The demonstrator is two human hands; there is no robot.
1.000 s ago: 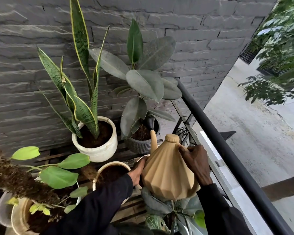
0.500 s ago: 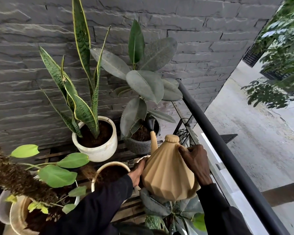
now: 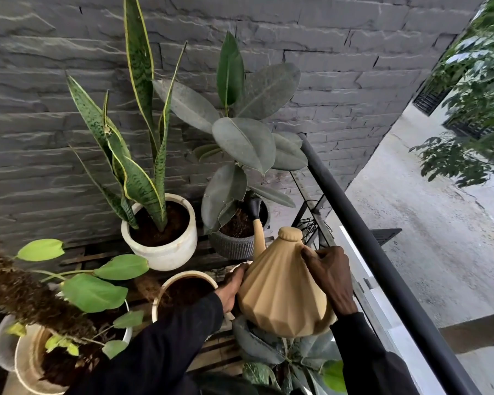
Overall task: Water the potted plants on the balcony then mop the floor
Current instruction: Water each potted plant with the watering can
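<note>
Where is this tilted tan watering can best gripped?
Grip the watering can at its narrow upper shoulder, from the side opposite the spout, as the right hand does; the faceted body looks too wide to wrap, so the left hand braces it low.

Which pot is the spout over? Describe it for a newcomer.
Start at the grey stone wall where the black railing meets it. The corner pot stands there, under the black spout tip of the tan watering can. Unlike the smooth white pot beside it, it is dark grey and ribbed.

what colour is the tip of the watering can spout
Black tip, on a tan can; head view.
</note>
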